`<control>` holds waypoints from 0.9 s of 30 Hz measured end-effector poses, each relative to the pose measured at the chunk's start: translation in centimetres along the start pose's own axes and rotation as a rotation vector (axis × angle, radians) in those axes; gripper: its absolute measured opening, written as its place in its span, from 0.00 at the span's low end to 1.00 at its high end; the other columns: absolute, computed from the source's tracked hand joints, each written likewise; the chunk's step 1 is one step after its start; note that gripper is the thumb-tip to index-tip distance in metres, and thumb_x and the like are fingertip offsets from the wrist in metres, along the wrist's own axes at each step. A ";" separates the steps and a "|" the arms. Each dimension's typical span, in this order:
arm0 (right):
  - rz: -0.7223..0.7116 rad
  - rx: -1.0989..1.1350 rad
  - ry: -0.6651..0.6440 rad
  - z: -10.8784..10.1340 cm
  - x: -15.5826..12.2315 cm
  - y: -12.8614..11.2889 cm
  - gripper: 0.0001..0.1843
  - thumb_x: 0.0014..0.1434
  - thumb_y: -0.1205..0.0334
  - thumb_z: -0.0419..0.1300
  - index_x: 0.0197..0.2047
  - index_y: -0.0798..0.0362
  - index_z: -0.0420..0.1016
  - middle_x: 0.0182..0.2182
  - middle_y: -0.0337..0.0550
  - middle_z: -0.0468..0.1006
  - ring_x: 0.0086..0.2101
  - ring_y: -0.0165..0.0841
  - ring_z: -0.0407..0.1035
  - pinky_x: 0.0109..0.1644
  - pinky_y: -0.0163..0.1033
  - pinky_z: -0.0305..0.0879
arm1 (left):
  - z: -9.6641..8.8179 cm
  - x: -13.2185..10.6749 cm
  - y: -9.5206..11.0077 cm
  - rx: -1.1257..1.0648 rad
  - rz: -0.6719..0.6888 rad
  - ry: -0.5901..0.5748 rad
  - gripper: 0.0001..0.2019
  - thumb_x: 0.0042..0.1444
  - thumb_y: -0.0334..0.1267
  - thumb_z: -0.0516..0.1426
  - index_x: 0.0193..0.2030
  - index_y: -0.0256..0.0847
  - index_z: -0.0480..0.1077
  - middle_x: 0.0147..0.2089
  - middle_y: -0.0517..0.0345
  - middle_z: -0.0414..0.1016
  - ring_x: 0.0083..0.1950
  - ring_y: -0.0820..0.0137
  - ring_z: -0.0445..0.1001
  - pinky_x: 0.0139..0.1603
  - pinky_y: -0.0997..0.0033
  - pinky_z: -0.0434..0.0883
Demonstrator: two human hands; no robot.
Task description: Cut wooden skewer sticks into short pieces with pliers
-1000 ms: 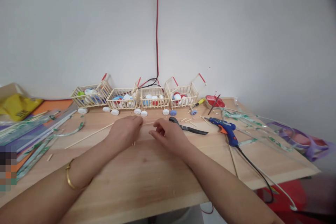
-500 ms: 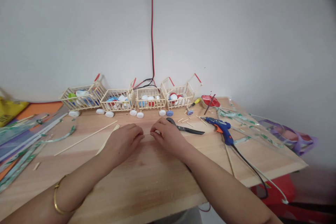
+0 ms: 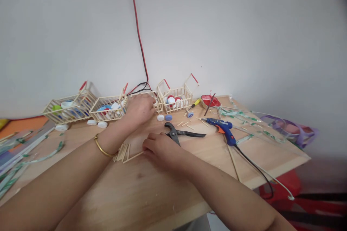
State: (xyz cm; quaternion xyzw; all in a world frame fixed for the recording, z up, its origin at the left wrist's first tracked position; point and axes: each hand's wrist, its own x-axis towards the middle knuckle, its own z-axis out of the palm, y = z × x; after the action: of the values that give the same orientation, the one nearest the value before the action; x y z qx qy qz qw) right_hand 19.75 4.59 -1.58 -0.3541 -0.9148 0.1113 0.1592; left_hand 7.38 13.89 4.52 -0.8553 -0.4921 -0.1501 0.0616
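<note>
My left hand (image 3: 139, 110) reaches to the back of the table, its fingers curled over the third small stick cart (image 3: 151, 95), which it mostly hides. My right hand (image 3: 159, 149) lies low on the wooden table (image 3: 151, 191), fingers closed on the end of a thin wooden stick (image 3: 132, 157). A short bundle of cut sticks (image 3: 122, 151) lies just left of that, under my left wrist with its gold bangle (image 3: 101, 148). Black scissors (image 3: 184, 133) lie right behind my right hand.
Three more stick carts with bottle caps stand along the wall (image 3: 67, 106) (image 3: 108, 108) (image 3: 176, 97). A blue glue gun (image 3: 223, 128) with its cord, a red dish (image 3: 208, 101), loose caps (image 3: 168, 117), stick offcuts and plastic strips (image 3: 244, 117) lie right. Coloured sheets (image 3: 16, 130) lie left.
My left hand has left the stick at the table's middle and reached back to the third cart. My right hand has drawn closer to me. The view has swung right.
</note>
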 end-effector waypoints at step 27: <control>0.002 -0.041 -0.068 -0.1 0.1 -0.2 0.10 0.62 0.62 0.52 0.35 0.56 0.71 0.33 0.43 0.73 0.34 0.31 0.66 0.35 0.36 0.52 | 0.3 2.0 -0.3 -0.004 -0.069 -0.197 0.11 0.47 0.44 0.55 0.35 0.45 0.74 0.36 0.57 0.77 0.36 0.66 0.72 0.33 0.72 0.61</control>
State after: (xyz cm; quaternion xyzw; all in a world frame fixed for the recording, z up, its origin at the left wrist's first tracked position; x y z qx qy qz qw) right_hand 19.61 4.56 -1.43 -0.3544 -0.9214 0.1048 0.1205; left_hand 8.09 15.81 4.91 -0.8485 -0.5247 -0.0682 0.0058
